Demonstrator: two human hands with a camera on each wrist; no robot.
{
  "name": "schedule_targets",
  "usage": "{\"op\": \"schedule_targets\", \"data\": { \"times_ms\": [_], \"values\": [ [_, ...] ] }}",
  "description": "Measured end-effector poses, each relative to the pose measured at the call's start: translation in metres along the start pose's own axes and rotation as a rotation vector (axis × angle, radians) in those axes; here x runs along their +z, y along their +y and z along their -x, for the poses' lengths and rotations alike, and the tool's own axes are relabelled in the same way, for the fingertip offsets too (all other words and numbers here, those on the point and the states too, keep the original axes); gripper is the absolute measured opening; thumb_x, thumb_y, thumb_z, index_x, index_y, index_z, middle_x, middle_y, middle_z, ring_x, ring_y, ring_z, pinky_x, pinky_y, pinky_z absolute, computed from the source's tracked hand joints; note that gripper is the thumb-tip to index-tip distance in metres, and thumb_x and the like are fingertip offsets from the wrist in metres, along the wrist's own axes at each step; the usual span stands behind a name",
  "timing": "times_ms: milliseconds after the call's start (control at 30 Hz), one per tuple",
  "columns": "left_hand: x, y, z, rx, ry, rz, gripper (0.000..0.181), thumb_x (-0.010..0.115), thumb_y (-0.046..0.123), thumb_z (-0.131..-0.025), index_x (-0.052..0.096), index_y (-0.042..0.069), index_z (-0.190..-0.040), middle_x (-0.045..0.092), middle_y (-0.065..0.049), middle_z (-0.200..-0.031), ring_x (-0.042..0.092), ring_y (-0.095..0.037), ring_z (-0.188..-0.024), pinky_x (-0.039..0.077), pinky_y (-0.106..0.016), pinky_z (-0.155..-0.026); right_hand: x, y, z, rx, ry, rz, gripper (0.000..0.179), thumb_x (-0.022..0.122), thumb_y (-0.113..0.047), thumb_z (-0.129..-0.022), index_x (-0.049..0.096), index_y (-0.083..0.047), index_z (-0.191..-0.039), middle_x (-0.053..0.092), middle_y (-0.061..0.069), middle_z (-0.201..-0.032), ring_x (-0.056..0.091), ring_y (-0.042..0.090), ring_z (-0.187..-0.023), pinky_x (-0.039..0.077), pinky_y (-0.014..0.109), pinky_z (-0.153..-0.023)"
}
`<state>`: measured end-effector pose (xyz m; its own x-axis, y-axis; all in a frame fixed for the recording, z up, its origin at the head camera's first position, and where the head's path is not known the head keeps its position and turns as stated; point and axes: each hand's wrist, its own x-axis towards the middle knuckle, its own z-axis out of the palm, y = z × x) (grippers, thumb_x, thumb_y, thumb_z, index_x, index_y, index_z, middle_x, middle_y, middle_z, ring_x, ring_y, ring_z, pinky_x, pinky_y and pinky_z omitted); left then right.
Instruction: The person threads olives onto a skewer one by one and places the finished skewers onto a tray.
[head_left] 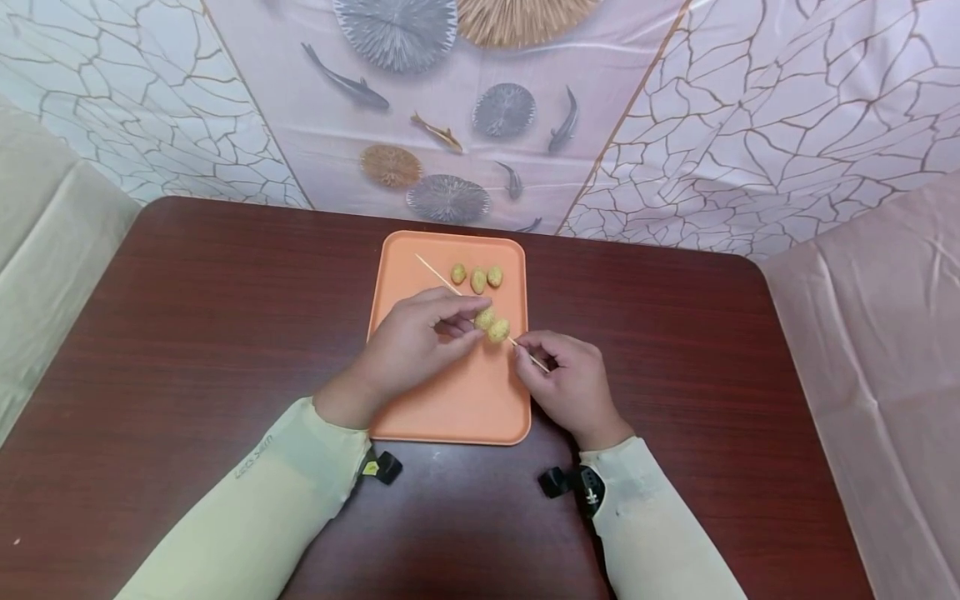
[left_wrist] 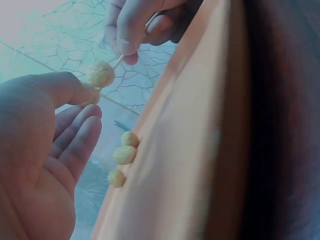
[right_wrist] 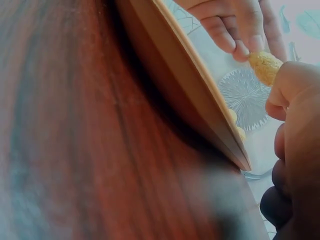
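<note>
My right hand [head_left: 567, 379] pinches a thin wooden skewer [head_left: 538, 363] between thumb and curled fingers. Two rough-skinned yellow oval balls sit side by side on the skewer, the nearer ball [head_left: 498, 331] close to my right fingertips. Thumb and fingertips of my left hand [head_left: 412, 342] pinch the farther ball [head_left: 484, 317], partly covered by them in the left wrist view. Beyond the left hand, a length of thin stick [head_left: 437, 273] shows over the tray, in line with the skewer. Three more yellow balls [left_wrist: 125, 154] lie at the tray's far end.
An orange rectangular tray [head_left: 450, 422] lies under the hands on a dark red-brown wooden table [head_left: 247, 333]. A patterned cloth [head_left: 450, 158] with fish and round shapes hangs behind the table's far edge. Black straps with small devices are on both wrists.
</note>
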<state>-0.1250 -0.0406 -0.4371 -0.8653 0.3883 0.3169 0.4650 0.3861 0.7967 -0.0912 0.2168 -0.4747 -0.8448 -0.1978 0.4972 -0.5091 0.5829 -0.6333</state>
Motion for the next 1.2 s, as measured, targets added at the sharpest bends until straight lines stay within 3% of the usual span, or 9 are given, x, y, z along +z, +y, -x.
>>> {"op": "schedule_targets", "data": {
  "times_ms": [133, 267, 400, 567, 700, 800, 967, 1200],
  "values": [
    [-0.010, 0.002, -0.007, -0.081, -0.001, -0.005, 0.034, 0.087, 0.010, -0.097, 0.082, 0.006, -0.130, 0.082, -0.009, -0.113, 0.079, -0.018, -0.099, 0.068, -0.033, -0.092, -0.002, 0.001, 0.000, 0.023, 0.012, 0.013, 0.007, 0.079, -0.015, -0.100, 0.085, -0.010, -0.099, 0.063, -0.003, -0.072, 0.050, 0.008, -0.061, 0.042, 0.022, -0.057],
    [-0.029, 0.000, -0.024, -0.136, -0.026, -0.136, 0.027, 0.084, 0.019, -0.100, 0.082, 0.007, -0.124, 0.082, -0.011, -0.116, 0.076, -0.023, -0.103, 0.066, -0.041, -0.096, -0.002, 0.002, -0.002, 0.062, 0.047, 0.021, 0.010, 0.078, -0.018, -0.101, 0.084, -0.011, -0.098, 0.059, -0.003, -0.069, 0.048, 0.009, -0.059, 0.041, 0.022, -0.056],
    [-0.045, -0.007, -0.048, -0.182, -0.096, -0.275, 0.029, 0.080, 0.029, -0.102, 0.081, 0.009, -0.123, 0.081, -0.012, -0.121, 0.075, -0.027, -0.111, 0.062, -0.046, -0.102, -0.002, 0.003, -0.003, 0.088, 0.090, 0.009, 0.009, 0.079, -0.017, -0.101, 0.084, -0.010, -0.097, 0.058, -0.003, -0.068, 0.049, 0.010, -0.059, 0.041, 0.021, -0.057],
    [-0.047, -0.021, -0.076, -0.196, -0.236, -0.412, 0.045, 0.078, 0.036, -0.101, 0.077, 0.007, -0.136, 0.078, -0.015, -0.126, 0.071, -0.031, -0.123, 0.057, -0.048, -0.110, -0.002, 0.005, -0.002, 0.115, 0.125, -0.017, 0.009, 0.079, -0.015, -0.100, 0.085, -0.008, -0.097, 0.059, -0.002, -0.068, 0.050, 0.010, -0.060, 0.041, 0.020, -0.058],
    [-0.041, -0.033, -0.087, -0.180, -0.305, -0.511, 0.051, 0.076, 0.036, -0.099, 0.074, 0.006, -0.141, 0.077, -0.014, -0.131, 0.069, -0.031, -0.128, 0.054, -0.046, -0.116, -0.002, 0.006, -0.002, 0.133, 0.136, -0.039, 0.009, 0.078, -0.013, -0.100, 0.085, -0.008, -0.097, 0.059, -0.002, -0.067, 0.050, 0.010, -0.059, 0.040, 0.019, -0.057],
    [-0.037, -0.040, -0.090, -0.177, -0.307, -0.518, 0.046, 0.076, 0.033, -0.097, 0.076, 0.005, -0.134, 0.078, -0.013, -0.128, 0.069, -0.031, -0.125, 0.054, -0.045, -0.116, -0.001, 0.007, -0.001, 0.139, 0.142, -0.047, 0.009, 0.078, -0.013, -0.100, 0.085, -0.008, -0.097, 0.059, -0.002, -0.067, 0.050, 0.009, -0.058, 0.040, 0.019, -0.056],
    [-0.034, -0.047, -0.091, -0.197, -0.300, -0.442, 0.040, 0.079, 0.028, -0.097, 0.078, 0.004, -0.128, 0.080, -0.012, -0.125, 0.069, -0.030, -0.122, 0.055, -0.044, -0.113, -0.001, 0.007, -0.002, 0.140, 0.149, -0.043, 0.008, 0.078, -0.014, -0.100, 0.085, -0.010, -0.097, 0.058, -0.003, -0.067, 0.049, 0.009, -0.058, 0.039, 0.019, -0.056],
    [-0.033, -0.050, -0.088, -0.159, -0.304, -0.380, 0.028, 0.080, 0.022, -0.098, 0.081, 0.007, -0.122, 0.079, -0.009, -0.108, 0.068, -0.027, -0.103, 0.057, -0.042, -0.100, -0.002, 0.007, -0.001, 0.146, 0.147, -0.042, 0.007, 0.079, -0.013, -0.099, 0.085, -0.011, -0.097, 0.057, -0.003, -0.067, 0.049, 0.009, -0.059, 0.039, 0.019, -0.056]
  ]
}}
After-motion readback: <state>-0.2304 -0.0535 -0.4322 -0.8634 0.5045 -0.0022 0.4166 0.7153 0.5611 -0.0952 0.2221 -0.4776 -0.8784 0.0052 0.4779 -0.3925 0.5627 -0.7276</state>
